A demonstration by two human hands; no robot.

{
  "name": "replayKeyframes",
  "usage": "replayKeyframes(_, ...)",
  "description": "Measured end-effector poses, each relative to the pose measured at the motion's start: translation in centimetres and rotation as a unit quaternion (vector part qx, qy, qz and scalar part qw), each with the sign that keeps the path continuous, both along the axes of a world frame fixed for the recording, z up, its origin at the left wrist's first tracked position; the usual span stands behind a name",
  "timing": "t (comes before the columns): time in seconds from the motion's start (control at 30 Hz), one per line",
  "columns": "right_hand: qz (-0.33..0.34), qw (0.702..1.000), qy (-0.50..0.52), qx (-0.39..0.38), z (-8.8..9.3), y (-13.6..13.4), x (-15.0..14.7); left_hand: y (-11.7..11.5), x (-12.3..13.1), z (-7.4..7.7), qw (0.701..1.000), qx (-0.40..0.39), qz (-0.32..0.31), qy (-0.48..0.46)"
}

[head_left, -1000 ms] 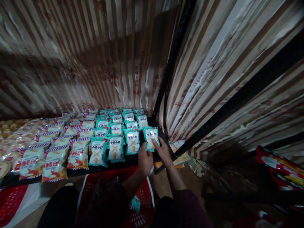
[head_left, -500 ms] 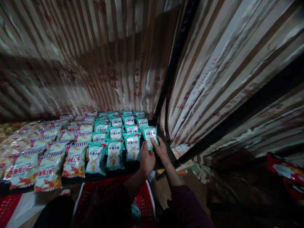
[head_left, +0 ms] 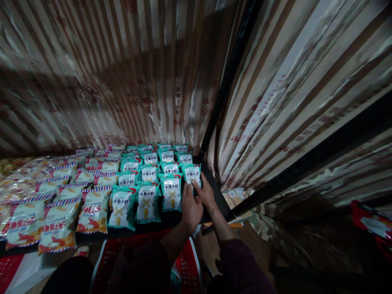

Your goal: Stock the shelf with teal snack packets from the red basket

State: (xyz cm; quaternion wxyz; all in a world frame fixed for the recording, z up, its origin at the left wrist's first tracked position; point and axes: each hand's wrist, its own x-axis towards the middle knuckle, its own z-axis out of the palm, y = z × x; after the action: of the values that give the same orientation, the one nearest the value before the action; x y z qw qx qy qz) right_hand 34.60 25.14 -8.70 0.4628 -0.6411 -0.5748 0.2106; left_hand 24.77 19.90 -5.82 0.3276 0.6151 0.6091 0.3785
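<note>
A teal and white snack bag (head_left: 191,173) leans at the right end of the front rows on the black shelf (head_left: 214,183). My left hand (head_left: 192,207) is closed on its lower left side, and my right hand (head_left: 206,193) grips its lower right side, the thumbs close together in front. The lower part of the bag is hidden behind my fingers. Just left of my left hand stands a matching teal bag (head_left: 171,192), with another teal bag (head_left: 147,202) beside it. Several more of this kind line up behind them.
Orange and white snack bags (head_left: 58,224) with striped edges fill the shelf's left part. Below the shelf sits a red basket (head_left: 102,261) with a teal packet inside. A black post (head_left: 214,118) and striped sheeting (head_left: 147,73) rise behind; a black beam (head_left: 290,167) slants at right.
My hands and the bag between them have shifted slightly down, and the bag sits closer to the teal row on its left. The camera view has moved a little.
</note>
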Motion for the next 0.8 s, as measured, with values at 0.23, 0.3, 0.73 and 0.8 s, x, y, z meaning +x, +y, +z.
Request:
replayKeyframes(0.23, 0.044, 0.998, 0.043, -0.029, 1.1, 0.1, -0.4, -0.3, 0.0, 1.1, 0.999, -0.038, -0.011, -0.009)
replayKeyframes(0.3, 0.054, 0.997, 0.043, -0.038, 1.4, 0.0, -0.4, -0.4, 0.0, 1.3, 0.999, -0.049, -0.015, -0.011)
replayKeyframes(0.73, 0.074, 0.995, 0.054, -0.026, 1.8, -0.5, -1.5, -0.5, -0.7, 1.8, 0.998, -0.054, -0.007, -0.014)
replayKeyframes(0.8, 0.065, 0.994, 0.081, -0.029, 1.8, -0.4, -1.5, -0.9, -0.8, 1.5, 0.999, -0.042, -0.005, 0.0)
